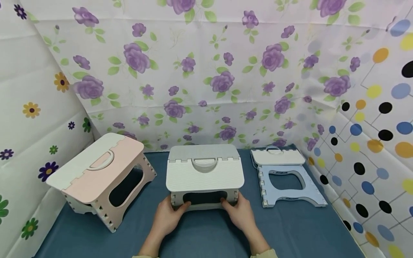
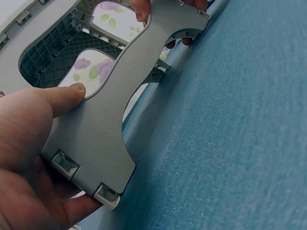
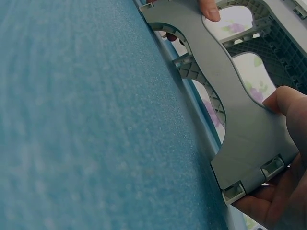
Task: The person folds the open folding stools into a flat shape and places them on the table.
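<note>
A folding step stool (image 1: 205, 175), white with a grey rear strip and grey legs, stands unfolded at the middle. Its handle (image 1: 204, 165) lies on the top. My left hand (image 1: 167, 216) grips the left side of the front leg panel (image 2: 103, 139), thumb at the cutout's edge and fingers curled behind the outer side. On the right side, my right hand (image 1: 239, 214) holds the same panel in a mirrored grip. Both wrist views show the stool's lattice underside through the cutout. Whether its feet touch the cloth I cannot tell.
A pink and white folding stool (image 1: 96, 168) stands unfolded at the left. To the right, a light blue and white one (image 1: 287, 179) lies flat or partly folded. Blue cloth (image 1: 206, 240) covers the table. Flowered curtains (image 1: 200, 86) and a dotted one (image 1: 374, 143) enclose it.
</note>
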`<state>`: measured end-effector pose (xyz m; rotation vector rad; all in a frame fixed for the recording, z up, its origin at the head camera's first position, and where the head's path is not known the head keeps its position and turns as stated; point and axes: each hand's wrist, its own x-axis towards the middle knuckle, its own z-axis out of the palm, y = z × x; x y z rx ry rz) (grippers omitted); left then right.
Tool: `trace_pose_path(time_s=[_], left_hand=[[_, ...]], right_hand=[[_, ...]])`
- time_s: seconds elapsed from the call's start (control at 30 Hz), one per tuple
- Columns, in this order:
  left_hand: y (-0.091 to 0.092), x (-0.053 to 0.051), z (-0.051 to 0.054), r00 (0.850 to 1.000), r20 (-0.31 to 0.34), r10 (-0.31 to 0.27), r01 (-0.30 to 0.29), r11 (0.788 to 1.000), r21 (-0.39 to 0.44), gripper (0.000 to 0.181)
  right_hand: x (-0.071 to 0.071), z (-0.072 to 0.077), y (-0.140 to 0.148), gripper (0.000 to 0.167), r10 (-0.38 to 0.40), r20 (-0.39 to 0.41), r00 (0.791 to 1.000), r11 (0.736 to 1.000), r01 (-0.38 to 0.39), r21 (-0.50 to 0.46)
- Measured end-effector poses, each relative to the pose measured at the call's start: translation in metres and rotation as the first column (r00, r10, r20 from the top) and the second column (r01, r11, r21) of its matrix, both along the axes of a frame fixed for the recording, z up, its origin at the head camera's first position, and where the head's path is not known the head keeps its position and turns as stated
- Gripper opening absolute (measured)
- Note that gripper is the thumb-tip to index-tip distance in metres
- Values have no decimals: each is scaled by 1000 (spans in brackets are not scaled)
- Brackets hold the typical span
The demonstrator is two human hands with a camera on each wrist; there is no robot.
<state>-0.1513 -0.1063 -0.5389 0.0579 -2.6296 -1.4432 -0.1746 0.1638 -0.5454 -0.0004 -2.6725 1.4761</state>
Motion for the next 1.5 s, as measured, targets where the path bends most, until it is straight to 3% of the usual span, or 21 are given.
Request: trace_pose_path(time_s=[0.63, 1.5], left_hand=[[-2, 0, 4, 1000, -3, -7, 7, 1000, 9, 49], [-1, 0, -1, 1000, -16, -17, 17, 1000, 8, 47]], right_hand=[[1, 1, 0, 49, 12, -8, 1000, 1000, -12, -14], [0, -2, 1, 48, -5, -3, 1000, 1000, 5, -10]])
